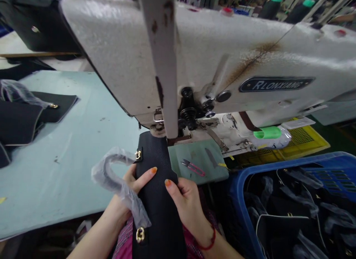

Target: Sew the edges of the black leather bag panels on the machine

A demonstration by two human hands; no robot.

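Observation:
A long black leather panel [159,199] runs from my lap up to the presser area of the white sewing machine [119,58], its far end under the head. On its left side, a plastic-wrapped handle [111,173] arches between two gold buckles. My left hand [136,184] grips the panel's left edge, thumb on top, with the wrapped handle crossing over the wrist. At the right edge, my right hand [185,199] pinches the panel, its thumb on the upper face and fingers curled below. The needle is hidden behind the machine's parts.
Pink-handled thread snips [193,167] lie on the small green plate right of the panel. More black pieces [19,121] rest on the pale green table [83,151] at left. A blue basket [241,203] of wrapped-handle pieces stands at lower right, with a yellow crate [314,140] behind.

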